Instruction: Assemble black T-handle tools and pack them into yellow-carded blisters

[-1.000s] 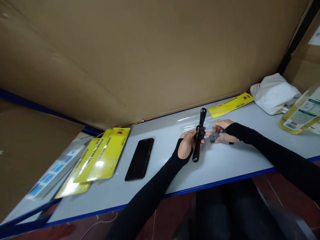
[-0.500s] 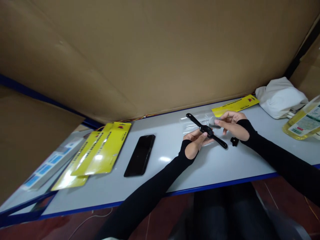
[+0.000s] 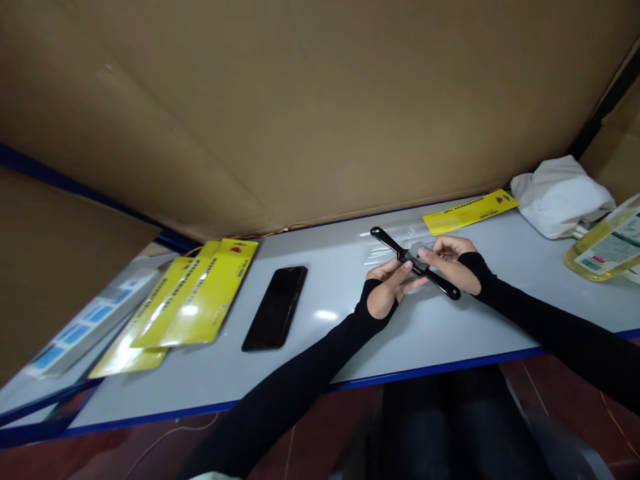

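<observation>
Black two-handled tool (image 3: 417,269), at 3 o'clock in the head view over the bench (image 3: 450,340): left hand (image 3: 388,291) closed round its middle, right hand (image 3: 455,264) pinching a grey plate (image 3: 413,251) over it. Best keep the tool steady, gripping the plate by its faces.

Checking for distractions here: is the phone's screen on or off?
It looks off: the phone on the table shows plain black, with nothing lit.
</observation>
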A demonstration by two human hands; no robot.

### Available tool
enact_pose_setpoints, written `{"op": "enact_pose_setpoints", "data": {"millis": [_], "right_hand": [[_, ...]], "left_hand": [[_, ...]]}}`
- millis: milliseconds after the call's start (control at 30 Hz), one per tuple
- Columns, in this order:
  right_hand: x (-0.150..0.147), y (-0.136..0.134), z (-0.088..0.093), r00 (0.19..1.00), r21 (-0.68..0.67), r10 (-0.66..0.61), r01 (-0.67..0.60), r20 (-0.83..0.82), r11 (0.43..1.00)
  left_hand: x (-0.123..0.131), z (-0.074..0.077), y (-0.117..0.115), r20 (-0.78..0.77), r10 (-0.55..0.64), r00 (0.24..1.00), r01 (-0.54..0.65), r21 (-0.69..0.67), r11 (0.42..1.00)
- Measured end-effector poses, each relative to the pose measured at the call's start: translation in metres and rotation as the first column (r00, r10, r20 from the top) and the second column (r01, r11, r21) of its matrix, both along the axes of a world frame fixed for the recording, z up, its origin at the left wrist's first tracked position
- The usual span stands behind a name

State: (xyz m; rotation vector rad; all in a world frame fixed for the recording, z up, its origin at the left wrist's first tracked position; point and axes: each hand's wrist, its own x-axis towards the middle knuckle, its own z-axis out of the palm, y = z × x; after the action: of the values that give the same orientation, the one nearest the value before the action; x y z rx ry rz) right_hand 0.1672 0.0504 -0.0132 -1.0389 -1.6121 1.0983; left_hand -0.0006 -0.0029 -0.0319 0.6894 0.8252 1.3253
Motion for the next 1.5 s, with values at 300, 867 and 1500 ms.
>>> {"op": "enact_pose_setpoints", "data": {"millis": [300, 867, 1500], "right_hand": [[-0.001, -0.004, -0.005, 0.996, -0.143, 0.077, -0.071, 0.038, 0.987], [0.007, -0.004, 0.000, 0.948, -0.332, 0.289, -0.319, -0.137, 0.888], [0.085, 0.051, 0.021, 0.834, 0.041, 0.133, -0.183, 0.536, 0.982]], "left_hand": [[0.004, 0.010, -0.003, -0.036, 0.035, 0.999, -0.036, -0.050, 0.998], [0.004, 0.019, -0.005, -0.158, 0.103, 0.982, -0.110, -0.040, 0.993], [-0.006, 0.020, -0.012, -0.308, 0.088, 0.947, -0.111, -0.057, 0.992]]}}
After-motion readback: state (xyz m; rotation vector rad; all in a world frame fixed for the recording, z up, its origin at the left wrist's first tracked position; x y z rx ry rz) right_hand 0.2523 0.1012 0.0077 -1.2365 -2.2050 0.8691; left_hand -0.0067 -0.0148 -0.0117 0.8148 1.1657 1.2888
